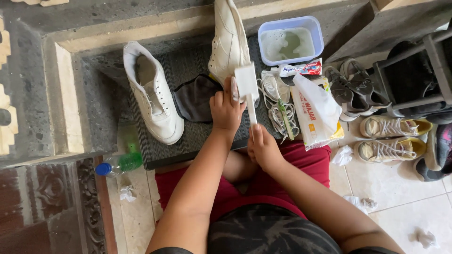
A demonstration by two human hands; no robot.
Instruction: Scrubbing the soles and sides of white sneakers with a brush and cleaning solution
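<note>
My left hand [226, 107] rests its fingers against the head of a white brush [246, 83], just below the heel of a white sneaker [229, 40] lying on a dark board [188, 136]. My right hand [262, 146] grips the lower end of the brush's thin white handle. A second white sneaker [153, 99] lies at the left of the board, opening upward. A dark grey cloth [195, 98] sits between the two shoes, to the left of my left hand.
A blue-rimmed tub of cloudy water [290, 40], a toothpaste tube [301, 69], white laces with a green toothbrush [282, 115] and a tissue pack [316, 110] lie right. Shoes and a rack [414, 84] stand far right. A plastic bottle [120, 164] and crumpled tissues lie on the tiles.
</note>
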